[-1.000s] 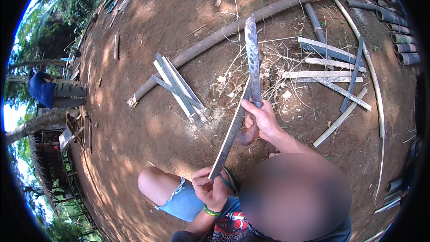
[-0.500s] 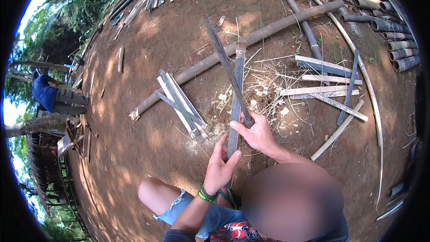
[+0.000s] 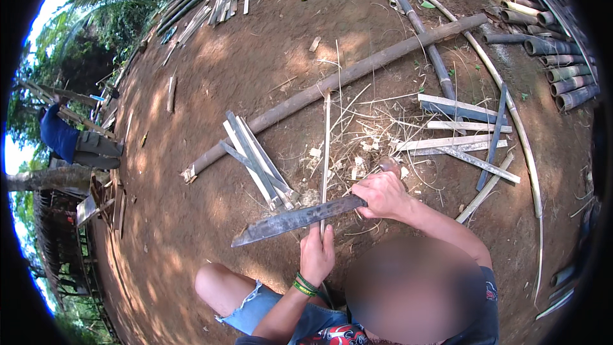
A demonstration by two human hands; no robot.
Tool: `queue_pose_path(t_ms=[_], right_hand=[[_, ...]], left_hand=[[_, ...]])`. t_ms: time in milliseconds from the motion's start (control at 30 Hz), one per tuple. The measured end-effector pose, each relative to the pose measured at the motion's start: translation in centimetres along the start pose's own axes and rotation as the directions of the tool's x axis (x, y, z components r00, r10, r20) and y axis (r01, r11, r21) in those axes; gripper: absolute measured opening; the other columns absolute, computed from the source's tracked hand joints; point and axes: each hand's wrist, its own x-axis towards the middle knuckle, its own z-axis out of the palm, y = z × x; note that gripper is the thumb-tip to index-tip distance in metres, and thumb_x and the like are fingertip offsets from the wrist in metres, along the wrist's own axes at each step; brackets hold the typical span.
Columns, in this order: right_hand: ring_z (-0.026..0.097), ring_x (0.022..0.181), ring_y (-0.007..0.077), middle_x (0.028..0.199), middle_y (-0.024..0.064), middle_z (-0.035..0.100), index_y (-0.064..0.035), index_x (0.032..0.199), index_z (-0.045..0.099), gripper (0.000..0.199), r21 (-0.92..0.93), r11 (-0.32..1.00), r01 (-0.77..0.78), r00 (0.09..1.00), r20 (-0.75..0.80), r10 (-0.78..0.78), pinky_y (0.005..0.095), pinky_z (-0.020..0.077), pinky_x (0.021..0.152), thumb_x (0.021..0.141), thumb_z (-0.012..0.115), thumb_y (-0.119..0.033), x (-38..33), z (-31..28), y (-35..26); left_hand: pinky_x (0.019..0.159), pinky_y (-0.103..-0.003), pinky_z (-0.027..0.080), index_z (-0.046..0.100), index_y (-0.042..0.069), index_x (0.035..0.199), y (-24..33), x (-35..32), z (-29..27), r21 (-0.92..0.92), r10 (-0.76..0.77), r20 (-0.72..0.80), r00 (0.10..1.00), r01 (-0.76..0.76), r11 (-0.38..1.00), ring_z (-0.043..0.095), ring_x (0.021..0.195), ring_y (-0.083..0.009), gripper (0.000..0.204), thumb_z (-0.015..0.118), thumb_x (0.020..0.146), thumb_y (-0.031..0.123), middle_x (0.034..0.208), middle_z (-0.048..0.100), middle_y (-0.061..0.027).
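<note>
Between the two hands a thin bamboo strip (image 3: 326, 153) stands nearly upright, its lower end pinched in the left hand (image 3: 317, 252) just beneath the blade. Right hand (image 3: 381, 195) is clenched on the handle of a long machete (image 3: 297, 219), laid crosswise against the strip. It looks light, stiff yet springy, probably sharp-edged; gripping low, below the blade, seems safest. Split slats (image 3: 255, 166) lie beyond the left hand.

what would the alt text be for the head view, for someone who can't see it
Seen from above, a person's right hand grips a long dark machete laid across a thin upright bamboo strip that the left hand holds near its lower end. Around them, a long pole and split bamboo slats lie on bare earth.
</note>
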Motion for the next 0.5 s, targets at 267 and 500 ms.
queue_pose_path(t_ms=[267,500], right_hand=[[0.056,0.05,0.0235,0.056,0.0083,0.059,-0.0068,0.076,0.064,0.013,-0.273,0.669,-0.691,0.703,-0.042,0.71,0.0402,0.0511,0.053,0.08,0.062,-0.019,1.9,-4.9,11.7],[0.058,0.052,0.0243,0.055,0.0111,0.058,-0.0051,0.077,0.067,0.027,0.055,0.766,-0.64,0.754,-0.142,0.641,0.0419,0.0473,0.056,0.09,0.068,-0.028,0.8,-3.7,6.1]], left_hand=[[0.058,-0.042,0.047,0.04,0.004,0.15,1.1,-4.4,-2.1,-0.005,-0.002,0.08,0.997,0.002,1.0,0.061,0.057,-0.035,0.054,0.054,0.098,0.008,0.066,0.052,-0.0207],[0.047,-0.02,0.034,0.036,0.016,0.153,-1.2,-3.0,-2.5,-0.64,-0.247,0.421,0.872,0.48,0.6,0.039,0.053,-0.0038,0.047,0.048,0.107,0.017,0.071,0.043,0.0056]])
